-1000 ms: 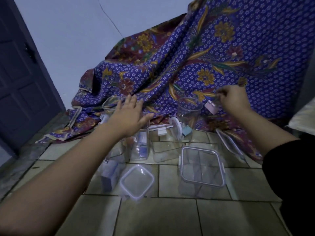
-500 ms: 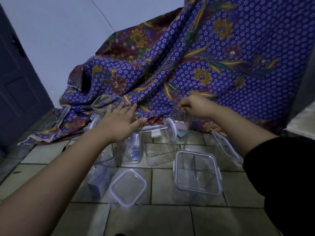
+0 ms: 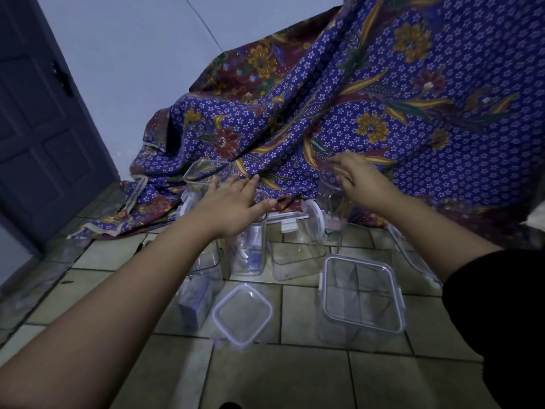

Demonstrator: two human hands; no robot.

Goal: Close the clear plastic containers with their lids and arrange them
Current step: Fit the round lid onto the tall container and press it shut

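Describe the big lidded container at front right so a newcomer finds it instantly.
Start at the purple floral cloth draped along the back, then come forward over the tiled floor to the row nearest the camera. The large square container stands at the right end of that row. Unlike the small square container to its left, it is bigger and shows divider walls through its clear lid.

Draped cloth: violet-blue ground, small white flowers, maroon and gold blooms. Clear square lid, pale lilac rim. Grey-beige floor tiles. Dark slate door. Black sleeve.
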